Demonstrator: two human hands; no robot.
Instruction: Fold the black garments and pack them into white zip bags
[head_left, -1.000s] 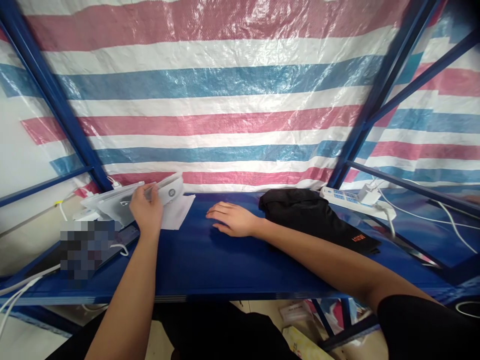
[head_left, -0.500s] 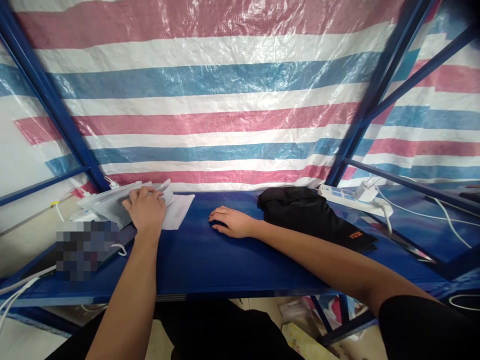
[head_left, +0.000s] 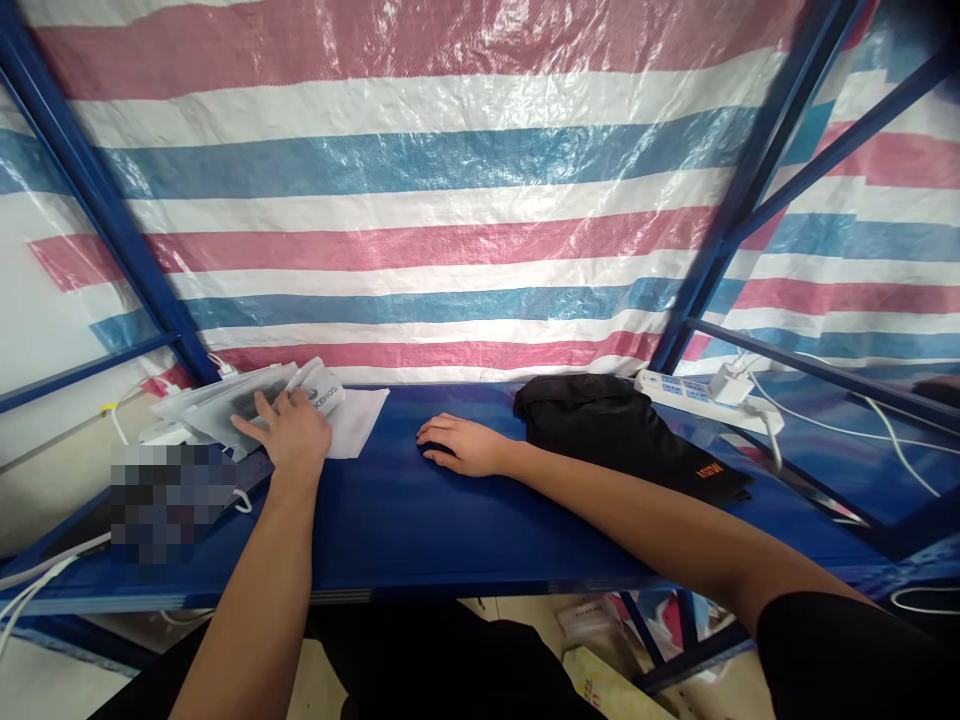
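Note:
My left hand (head_left: 289, 430) rests on a loose stack of frosted plastic bags (head_left: 217, 402) at the left of the blue shelf. Its fingers are spread. A folded bag with dark printed letters (head_left: 324, 386) shows just behind the hand, and a plain whitish sheet or bag (head_left: 361, 422) lies flat to its right. My right hand (head_left: 465, 446) lies palm down on the blue surface (head_left: 420, 530), fingers stretched out and nothing visible in them. Past its wrist lies a folded black garment (head_left: 592, 425) with small orange lettering, partly covered by my forearm.
A white power strip (head_left: 705, 398) with plugs and cables stands at the back right. On the left lies a blurred-out device (head_left: 172, 505) with a white cable (head_left: 241, 500). Blue metal posts (head_left: 720, 250) frame a striped plastic sheet (head_left: 450, 240) behind. A yellow box (head_left: 607, 685) sits below.
My left hand has shifted slightly down and its fingers have spread, uncovering the printed letters on the folded bag. My right hand stays in place.

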